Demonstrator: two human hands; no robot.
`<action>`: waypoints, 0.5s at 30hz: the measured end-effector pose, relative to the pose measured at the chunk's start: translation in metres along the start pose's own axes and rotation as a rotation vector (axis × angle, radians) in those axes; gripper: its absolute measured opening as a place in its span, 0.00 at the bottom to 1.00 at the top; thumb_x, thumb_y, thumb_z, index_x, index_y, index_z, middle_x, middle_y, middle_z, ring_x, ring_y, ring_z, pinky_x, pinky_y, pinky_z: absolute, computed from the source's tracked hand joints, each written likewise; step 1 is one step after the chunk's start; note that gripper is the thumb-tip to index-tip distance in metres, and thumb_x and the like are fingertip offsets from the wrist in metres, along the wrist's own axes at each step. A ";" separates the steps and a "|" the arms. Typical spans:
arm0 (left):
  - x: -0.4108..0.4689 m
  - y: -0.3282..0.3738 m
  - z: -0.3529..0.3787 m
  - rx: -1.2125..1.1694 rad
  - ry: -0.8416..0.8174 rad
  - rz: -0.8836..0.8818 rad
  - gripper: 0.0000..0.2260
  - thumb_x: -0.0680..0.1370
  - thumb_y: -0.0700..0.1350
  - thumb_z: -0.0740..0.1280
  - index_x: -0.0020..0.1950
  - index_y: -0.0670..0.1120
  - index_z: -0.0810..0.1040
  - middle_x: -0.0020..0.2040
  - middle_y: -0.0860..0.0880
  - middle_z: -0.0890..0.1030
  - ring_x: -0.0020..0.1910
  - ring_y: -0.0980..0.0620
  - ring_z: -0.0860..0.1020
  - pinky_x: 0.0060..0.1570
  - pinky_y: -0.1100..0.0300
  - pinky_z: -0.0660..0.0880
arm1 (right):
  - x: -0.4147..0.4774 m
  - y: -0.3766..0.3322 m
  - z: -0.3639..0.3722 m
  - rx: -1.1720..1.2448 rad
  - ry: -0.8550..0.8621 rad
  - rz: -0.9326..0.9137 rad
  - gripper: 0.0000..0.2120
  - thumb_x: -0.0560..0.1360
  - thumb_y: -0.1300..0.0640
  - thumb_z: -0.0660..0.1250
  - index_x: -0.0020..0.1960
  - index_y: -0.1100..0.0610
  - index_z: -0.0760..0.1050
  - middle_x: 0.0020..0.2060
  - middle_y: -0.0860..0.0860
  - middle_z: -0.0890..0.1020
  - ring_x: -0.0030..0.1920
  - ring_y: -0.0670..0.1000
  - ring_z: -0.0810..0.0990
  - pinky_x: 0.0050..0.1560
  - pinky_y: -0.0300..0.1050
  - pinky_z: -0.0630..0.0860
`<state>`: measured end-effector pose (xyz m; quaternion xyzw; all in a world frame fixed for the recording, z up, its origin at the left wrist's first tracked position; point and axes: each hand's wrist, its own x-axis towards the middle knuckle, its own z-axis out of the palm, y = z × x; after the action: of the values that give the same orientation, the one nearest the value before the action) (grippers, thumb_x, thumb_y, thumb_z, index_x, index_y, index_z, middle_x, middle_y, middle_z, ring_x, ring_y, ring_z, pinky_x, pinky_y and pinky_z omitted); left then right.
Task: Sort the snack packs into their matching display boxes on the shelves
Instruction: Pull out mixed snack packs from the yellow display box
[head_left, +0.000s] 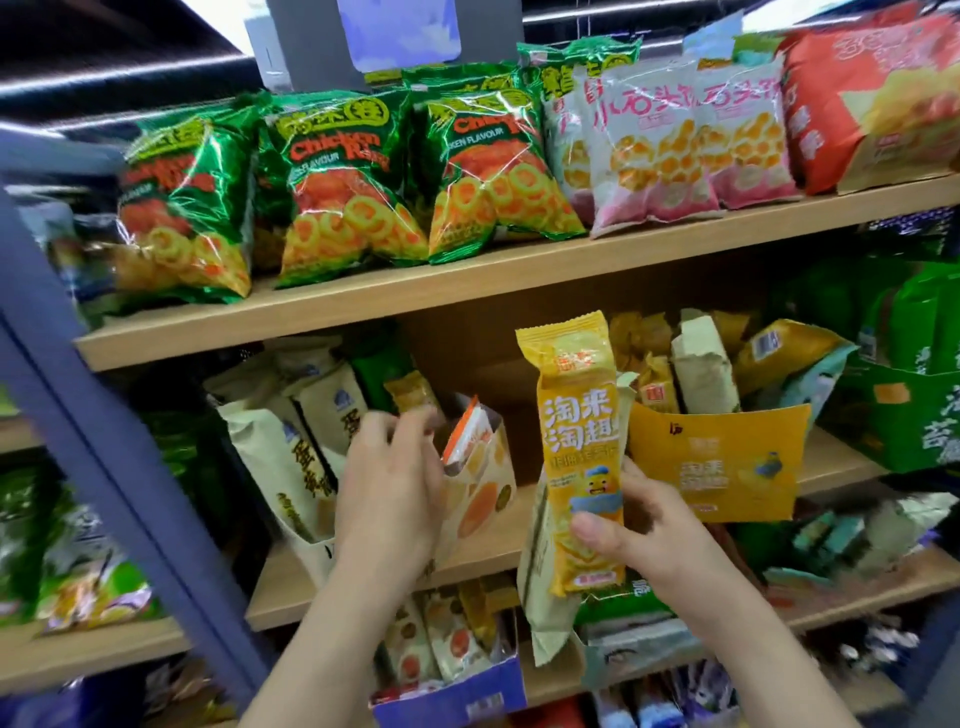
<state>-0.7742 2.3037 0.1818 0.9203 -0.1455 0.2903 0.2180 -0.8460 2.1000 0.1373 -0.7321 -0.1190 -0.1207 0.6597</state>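
Note:
My right hand (639, 535) grips a tall yellow snack pack (579, 441) upright in front of the middle shelf, with a pale cream pack (540, 587) held behind it. Just right of it stands a yellow display box (717, 467) holding several yellow and beige packs. My left hand (389, 488) reaches at a small orange-patterned display box (483, 483) on the same shelf, its fingertips blurred near a yellow pack (410, 392) above the box; whether they pinch it I cannot make out. A cream display box (291, 467) with beige packs stands further left.
Green chicken-ring bags (337, 187) and pink-white bags (670, 145) line the top shelf (467, 280). A green box (904, 410) sits at the right. A blue box (452, 696) of packs is on the shelf below. A blue-grey upright post (104, 441) stands at the left.

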 end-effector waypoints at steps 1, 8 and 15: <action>0.010 -0.003 -0.001 -0.032 0.067 -0.017 0.17 0.82 0.43 0.59 0.71 0.47 0.70 0.58 0.47 0.71 0.51 0.49 0.73 0.44 0.58 0.69 | 0.001 0.002 0.003 0.009 0.001 -0.002 0.24 0.62 0.32 0.74 0.54 0.44 0.84 0.63 0.40 0.77 0.66 0.43 0.75 0.67 0.49 0.71; 0.067 -0.016 -0.004 0.028 -0.093 -0.245 0.12 0.80 0.42 0.60 0.37 0.44 0.68 0.39 0.44 0.76 0.37 0.46 0.74 0.38 0.53 0.70 | 0.009 0.009 0.022 0.169 -0.004 0.069 0.30 0.60 0.31 0.76 0.57 0.45 0.83 0.63 0.51 0.80 0.67 0.55 0.76 0.68 0.64 0.70; 0.054 -0.033 -0.010 0.077 -0.096 -0.167 0.09 0.81 0.41 0.57 0.43 0.42 0.73 0.46 0.44 0.76 0.41 0.46 0.73 0.38 0.54 0.65 | 0.016 0.015 0.041 0.344 0.014 0.082 0.31 0.58 0.35 0.80 0.55 0.51 0.84 0.60 0.56 0.81 0.61 0.58 0.81 0.65 0.63 0.74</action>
<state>-0.7235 2.3298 0.2111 0.9498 -0.0671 0.2321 0.1987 -0.8254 2.1393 0.1240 -0.6117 -0.1032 -0.0766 0.7806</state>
